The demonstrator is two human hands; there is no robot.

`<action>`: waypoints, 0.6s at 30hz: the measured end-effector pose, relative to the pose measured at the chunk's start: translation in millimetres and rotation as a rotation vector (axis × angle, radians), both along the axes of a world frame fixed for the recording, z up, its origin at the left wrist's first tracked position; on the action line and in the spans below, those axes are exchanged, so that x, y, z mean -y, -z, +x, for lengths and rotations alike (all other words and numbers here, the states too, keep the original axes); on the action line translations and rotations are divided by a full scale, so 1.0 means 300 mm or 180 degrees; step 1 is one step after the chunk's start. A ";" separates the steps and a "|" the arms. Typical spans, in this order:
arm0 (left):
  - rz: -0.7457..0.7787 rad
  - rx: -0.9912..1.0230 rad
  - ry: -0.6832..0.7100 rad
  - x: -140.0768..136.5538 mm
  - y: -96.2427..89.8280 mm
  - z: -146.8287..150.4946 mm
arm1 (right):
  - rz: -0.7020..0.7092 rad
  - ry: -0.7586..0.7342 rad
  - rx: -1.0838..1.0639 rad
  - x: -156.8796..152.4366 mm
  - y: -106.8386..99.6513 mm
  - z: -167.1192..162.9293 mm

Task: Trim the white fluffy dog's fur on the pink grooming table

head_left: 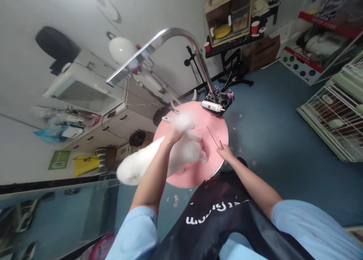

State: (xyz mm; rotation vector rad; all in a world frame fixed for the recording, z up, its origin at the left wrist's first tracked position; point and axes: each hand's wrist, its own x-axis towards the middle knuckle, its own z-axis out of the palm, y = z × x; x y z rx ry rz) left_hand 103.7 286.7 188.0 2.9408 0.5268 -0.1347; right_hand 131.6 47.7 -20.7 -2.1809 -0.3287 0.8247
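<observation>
Pink covers the round tabletop (pixel 214 161) beneath both hands as I work them from afar. I have the right hand (pixel 225 152) closed on the handle end of a pair of scissors (pixel 214 139), the slim metal pointing away from that grip and leftward over the pink, its tip clear of any fur. Left of it, a white furry animal (pixel 184 151) is on the table, two of its legs directed toward the scissors; its long body runs left under my left forearm, the other end reaching past the table's edge. I set my left hand (pixel 172 134) against a fluffy white tuft (pixel 183 120) just beyond the fingers; that patch is blurred and hides them, so I can't tell whether they are spread or pinching fur.

Close by the left grip, on its outer side, a small white handle (pixel 166 119) lies near the rim. Ahead of the right grip, at the far edge, a white bottle (pixel 211 106) lies across a black tool holder (pixel 224 101). A shiny metal post (pixel 172 31) rises beside it and bends left, high beyond both hands. Below my wrists hangs a dark apron (pixel 221 229) with white lettering.
</observation>
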 end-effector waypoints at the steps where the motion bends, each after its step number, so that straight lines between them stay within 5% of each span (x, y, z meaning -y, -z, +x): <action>1: 0.0037 0.0008 0.0046 -0.006 -0.001 0.000 | 0.0177 0.0085 -0.0018 0.022 0.002 -0.069; 6: 0.0328 0.0026 0.0120 -0.017 -0.013 0.004 | 0.1967 0.1282 -0.0415 0.006 -0.020 -0.342; 9: 0.0393 0.0038 0.0048 -0.012 -0.023 0.008 | 0.2305 0.1311 -0.0944 -0.064 -0.061 -0.417; 14: 0.0322 0.0251 -0.0068 -0.003 -0.030 0.012 | 0.2882 0.0639 -0.1793 -0.109 -0.093 -0.485; 18: 0.0265 0.0341 -0.0064 -0.001 -0.029 0.010 | 0.2944 0.1121 -0.2146 -0.106 -0.062 -0.506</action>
